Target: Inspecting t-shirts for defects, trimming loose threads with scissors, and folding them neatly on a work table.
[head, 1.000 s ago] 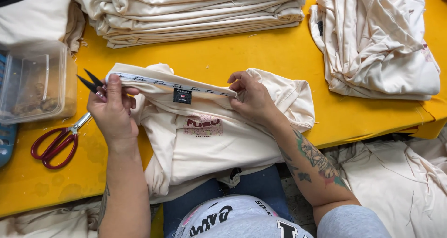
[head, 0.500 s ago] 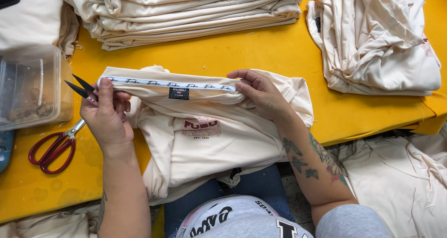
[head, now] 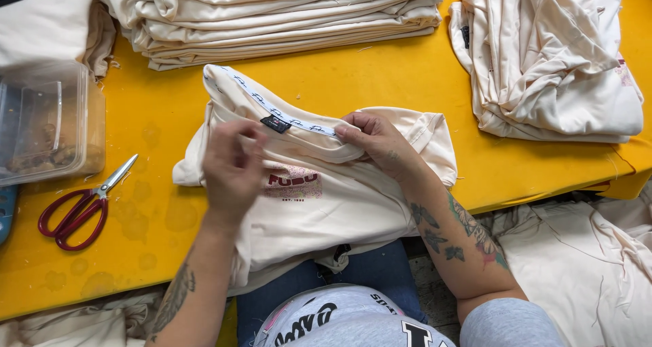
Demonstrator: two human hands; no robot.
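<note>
At frame centre on the yellow table (head: 407,75), the cream T-shirt (head: 339,204), light, limp and probably crease-prone, is pinched at its taped neckline by the right hand (head: 380,140); the blurred left hand (head: 232,167) rests on it, grip unclear.

Left hand (head: 233,165) hovers, blurred, fingers curled — right hand (head: 377,141) pinches in a closed grip.

we see a small black rectangular label (head: 276,123) sewn at the neckline of a cream shirt (head: 339,204), under white printed neck tape (head: 272,109); a red chest print (head: 293,181) sits below.
</note>
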